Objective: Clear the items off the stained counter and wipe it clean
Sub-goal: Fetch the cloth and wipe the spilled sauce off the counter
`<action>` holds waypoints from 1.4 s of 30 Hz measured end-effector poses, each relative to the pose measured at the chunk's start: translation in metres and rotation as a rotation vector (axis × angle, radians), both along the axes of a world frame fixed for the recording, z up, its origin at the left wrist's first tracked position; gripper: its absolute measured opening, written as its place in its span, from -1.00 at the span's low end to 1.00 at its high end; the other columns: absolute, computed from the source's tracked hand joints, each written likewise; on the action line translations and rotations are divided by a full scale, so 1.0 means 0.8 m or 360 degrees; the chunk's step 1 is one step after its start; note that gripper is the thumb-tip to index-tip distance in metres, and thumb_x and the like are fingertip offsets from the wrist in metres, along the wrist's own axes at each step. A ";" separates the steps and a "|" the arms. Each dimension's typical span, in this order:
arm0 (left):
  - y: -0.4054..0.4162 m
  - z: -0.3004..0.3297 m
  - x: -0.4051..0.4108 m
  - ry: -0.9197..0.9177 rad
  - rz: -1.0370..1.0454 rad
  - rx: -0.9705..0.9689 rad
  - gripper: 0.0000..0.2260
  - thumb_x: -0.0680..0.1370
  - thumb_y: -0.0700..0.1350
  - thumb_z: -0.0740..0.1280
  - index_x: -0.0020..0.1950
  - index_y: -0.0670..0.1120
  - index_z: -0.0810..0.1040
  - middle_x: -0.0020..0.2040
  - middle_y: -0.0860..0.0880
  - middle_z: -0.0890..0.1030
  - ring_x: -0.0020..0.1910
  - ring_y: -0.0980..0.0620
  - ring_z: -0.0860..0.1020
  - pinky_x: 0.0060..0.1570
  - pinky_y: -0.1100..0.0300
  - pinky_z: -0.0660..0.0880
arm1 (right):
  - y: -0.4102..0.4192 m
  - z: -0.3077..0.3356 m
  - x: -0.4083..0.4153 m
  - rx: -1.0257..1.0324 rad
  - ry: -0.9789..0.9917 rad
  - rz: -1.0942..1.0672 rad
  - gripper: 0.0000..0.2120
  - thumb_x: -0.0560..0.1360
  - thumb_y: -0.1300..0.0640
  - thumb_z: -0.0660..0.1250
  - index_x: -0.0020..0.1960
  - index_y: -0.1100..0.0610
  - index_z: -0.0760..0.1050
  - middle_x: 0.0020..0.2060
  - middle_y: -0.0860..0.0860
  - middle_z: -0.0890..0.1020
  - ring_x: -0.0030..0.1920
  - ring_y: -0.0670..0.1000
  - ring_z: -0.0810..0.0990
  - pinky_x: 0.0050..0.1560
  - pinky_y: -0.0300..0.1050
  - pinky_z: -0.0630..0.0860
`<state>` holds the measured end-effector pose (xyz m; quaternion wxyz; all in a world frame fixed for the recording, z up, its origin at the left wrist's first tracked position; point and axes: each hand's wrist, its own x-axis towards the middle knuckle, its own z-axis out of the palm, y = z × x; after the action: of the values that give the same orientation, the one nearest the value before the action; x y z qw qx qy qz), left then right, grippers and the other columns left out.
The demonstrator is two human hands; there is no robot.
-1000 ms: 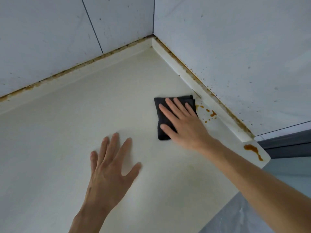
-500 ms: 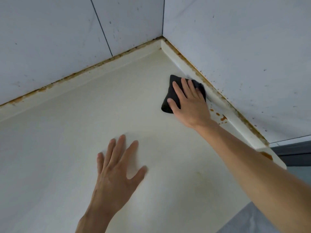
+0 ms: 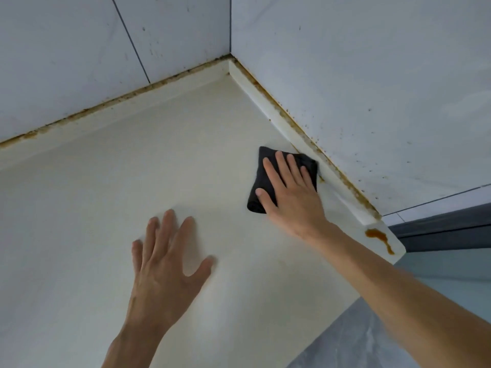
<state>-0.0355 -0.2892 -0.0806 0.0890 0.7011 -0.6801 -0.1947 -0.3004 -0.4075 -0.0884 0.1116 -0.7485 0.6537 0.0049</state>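
Counter (image 3: 79, 235) carried your left hand (image 3: 164, 264) flat, fingers spread, holding nothing. Right of it your right hand (image 3: 289, 192) pressed straight fingers on the folded black cloth (image 3: 256, 197), beside the raised edge strip (image 3: 297, 136). Brown stain (image 3: 377, 235) lay further right, nearer you, at the counter's end; right hand was nearer.

Under the right hand (image 3: 292, 197) lies a matt black cloth (image 3: 259, 181); around it the cream counter (image 3: 106, 208) looks smooth, faintly sheened.
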 end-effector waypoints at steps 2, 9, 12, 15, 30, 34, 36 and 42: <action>0.002 -0.008 0.001 0.0062 0.0031 -0.0036 -0.25 0.45 0.46 0.17 0.59 0.18 0.27 0.68 0.04 0.11 0.69 -0.02 -0.04 0.56 -0.18 0.07 | -0.049 -0.001 0.018 0.0003 -0.0035 0.0112 -0.34 0.69 -0.26 -0.04 0.71 -0.06 -0.11 0.70 0.00 -0.13 0.69 0.04 -0.19 0.67 0.06 -0.19; 0.003 -0.025 0.001 0.0080 0.0088 -0.0188 -0.24 0.41 0.41 0.26 0.56 0.12 0.40 0.65 0.00 0.25 0.66 -0.10 0.13 0.48 -0.27 0.16 | -0.185 0.001 0.045 0.0071 -0.0130 0.0413 -0.33 0.67 -0.31 -0.03 0.70 -0.11 -0.05 0.70 -0.07 -0.09 0.68 -0.02 -0.17 0.67 0.04 -0.13; 0.001 -0.027 -0.001 0.0060 0.0101 -0.0212 -0.24 0.39 0.40 0.28 0.54 0.12 0.41 0.65 0.00 0.26 0.64 -0.12 0.17 0.46 -0.30 0.20 | -0.205 0.005 0.048 0.0074 -0.0199 0.0472 -0.34 0.67 -0.29 0.03 0.69 -0.11 0.01 0.70 -0.07 -0.06 0.68 -0.02 -0.15 0.67 0.05 -0.08; 0.001 -0.028 0.000 0.0041 0.0100 -0.0211 -0.24 0.38 0.40 0.28 0.53 0.10 0.42 0.64 -0.02 0.28 0.63 -0.14 0.19 0.44 -0.33 0.23 | -0.190 0.005 0.044 0.0045 -0.0204 0.0453 -0.34 0.67 -0.29 0.03 0.70 -0.10 -0.01 0.70 -0.05 -0.08 0.68 0.00 -0.16 0.67 0.06 -0.08; 0.000 -0.021 0.003 0.0074 0.0075 -0.0124 -0.25 0.42 0.44 0.25 0.57 0.18 0.32 0.67 0.06 0.15 0.68 -0.03 0.04 0.51 -0.26 0.18 | -0.087 0.007 -0.005 0.0088 -0.0222 0.0252 -0.30 0.63 -0.28 0.12 0.69 -0.13 0.00 0.69 -0.10 -0.08 0.68 -0.03 -0.19 0.66 0.09 -0.06; 0.000 -0.018 0.004 0.0045 0.0044 -0.0112 -0.25 0.44 0.45 0.22 0.57 0.19 0.30 0.67 0.04 0.16 0.67 -0.04 0.04 0.52 -0.24 0.17 | -0.086 -0.002 -0.001 0.0032 -0.0114 0.0214 -0.32 0.66 -0.29 0.03 0.70 -0.11 -0.05 0.70 -0.06 -0.10 0.68 0.00 -0.18 0.66 0.06 -0.05; -0.002 -0.011 0.005 0.0021 0.0054 -0.0097 -0.26 0.43 0.46 0.22 0.55 0.19 0.32 0.65 0.03 0.20 0.66 -0.07 0.09 0.52 -0.21 0.20 | -0.055 -0.006 -0.014 0.0007 -0.0089 0.0161 -0.31 0.66 -0.30 0.00 0.70 -0.11 -0.08 0.70 -0.05 -0.10 0.69 0.01 -0.18 0.65 0.05 -0.05; -0.002 0.003 -0.009 -0.0067 0.0036 -0.0048 -0.29 0.44 0.42 0.20 0.53 0.12 0.36 0.62 -0.04 0.26 0.62 -0.16 0.16 0.48 -0.23 0.27 | 0.069 -0.011 -0.082 0.0065 -0.0038 0.0000 -0.30 0.64 -0.35 -0.06 0.69 -0.17 -0.19 0.69 -0.10 -0.18 0.67 -0.03 -0.25 0.61 0.05 -0.09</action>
<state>-0.0425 -0.2908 -0.0784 0.0873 0.7112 -0.6768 -0.1688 -0.3660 -0.3520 -0.0975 0.1345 -0.7461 0.6520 0.0093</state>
